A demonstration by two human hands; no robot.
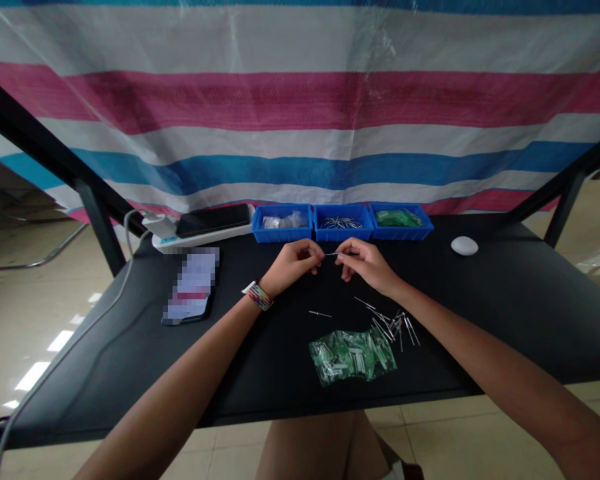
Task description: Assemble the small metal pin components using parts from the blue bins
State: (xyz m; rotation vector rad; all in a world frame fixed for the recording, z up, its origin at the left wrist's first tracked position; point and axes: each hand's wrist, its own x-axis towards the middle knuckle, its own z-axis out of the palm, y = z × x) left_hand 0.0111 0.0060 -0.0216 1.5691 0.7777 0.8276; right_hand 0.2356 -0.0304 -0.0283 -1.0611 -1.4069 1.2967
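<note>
Between my hands, in front of the blue bins, a thin silvery blind rivet [331, 254] lies roughly level. My left hand [295, 262] pinches it at one end, its fingertips partly covering that end. At the other end, the thumb and fingers of my right hand [365, 262] are closed on it. A single loose rivet [320, 313] lies on the black table below the hands. A scattered pile of rivets [394, 325] is near my right forearm. Closer to me lies a green see-through bag [353, 357] with several rivets in it.
Three blue bins stand along the back: one with clear bags [282, 235], one with loose rivets [343, 235], one with green bags [403, 233]. A phone [193, 287] and a power strip [205, 237] are at left, a white mouse [465, 246] at right. A striped sheet [300, 100] hangs behind.
</note>
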